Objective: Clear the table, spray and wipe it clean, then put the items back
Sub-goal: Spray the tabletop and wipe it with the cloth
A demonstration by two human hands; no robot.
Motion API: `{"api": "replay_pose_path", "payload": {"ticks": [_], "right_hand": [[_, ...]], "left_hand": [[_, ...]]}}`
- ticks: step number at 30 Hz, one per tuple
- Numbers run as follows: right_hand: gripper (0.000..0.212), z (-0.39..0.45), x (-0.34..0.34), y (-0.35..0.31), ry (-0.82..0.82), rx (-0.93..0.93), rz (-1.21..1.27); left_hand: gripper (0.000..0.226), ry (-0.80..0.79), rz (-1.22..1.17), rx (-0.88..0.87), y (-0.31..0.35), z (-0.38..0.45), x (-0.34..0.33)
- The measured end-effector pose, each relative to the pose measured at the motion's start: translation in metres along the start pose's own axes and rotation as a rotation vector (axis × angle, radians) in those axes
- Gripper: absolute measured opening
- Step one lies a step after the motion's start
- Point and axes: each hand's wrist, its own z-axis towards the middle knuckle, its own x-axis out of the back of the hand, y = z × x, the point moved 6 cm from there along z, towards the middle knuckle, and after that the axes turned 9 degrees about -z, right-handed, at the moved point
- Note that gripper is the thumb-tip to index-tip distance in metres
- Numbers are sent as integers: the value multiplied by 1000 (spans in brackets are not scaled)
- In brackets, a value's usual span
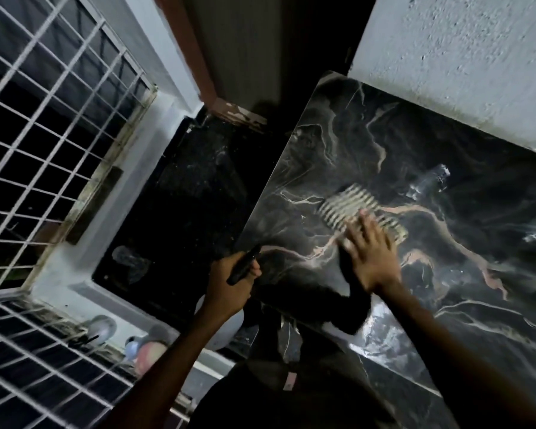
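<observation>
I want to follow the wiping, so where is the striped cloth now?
In the head view, the striped cloth lies on the dark marble table, right of centre, under the fingertips of the right hand.

Home corner — grilled window (44, 150), marble-look table (415, 168).

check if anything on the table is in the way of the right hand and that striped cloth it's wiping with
Nothing visible is. The right hand lies flat with straight fingers right on the striped cloth, pressing it to the dark marble table. The tabletop around it shows only veining and glare. The left hand grips a dark object off the table's edge.
</observation>
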Motion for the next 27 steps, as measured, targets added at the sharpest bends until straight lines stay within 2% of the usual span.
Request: {"api": "replay_pose_path", "payload": {"ticks": [2, 3, 4, 7, 9, 11, 13, 16, 18, 20, 22, 24, 27], "right_hand": [[67, 35, 16, -13, 39, -218, 113], [67, 41, 17, -38, 34, -221, 140], [67, 39, 14, -71, 23, -141, 135], [59, -20, -8, -170, -51, 266, 96], [49, -59, -16, -186, -55, 452, 68], [46, -55, -12, -161, -28, 515, 82], [54, -25, -5, -113, 4, 445, 89], [65, 35, 22, -54, 54, 165, 176], [63, 65, 36, -58, 59, -45, 186], [69, 73, 40, -91, -8, -124, 180], [75, 62, 34, -133, -88, -56, 146], [74, 29, 23, -166, -130, 92, 86], [73, -26, 9, -158, -121, 234, 12]], "left_hand": [[23, -14, 11, -12, -4, 0, 3], [23, -13, 22, -14, -5, 1, 5], [22, -12, 29, -17, -4, 2, 7], [17, 1, 47, -38, 3, 8, 14], [14, 10, 58, -81, 10, 14, 21], [11, 17, 53, -76, 11, 19, 28], [13, 14, 48, -64, 9, 21, 32], [13, -76, 121, -149, 8, 22, 32], [6, -148, 153, -193, 10, 25, 31], [3, -193, 183, -206, 14, 30, 31], [4, -206, 178, -212, 24, 37, 29], [4, -180, 181, -213, 35, 47, 26], [8, -163, 252, -266, 49, 62, 22]]}}
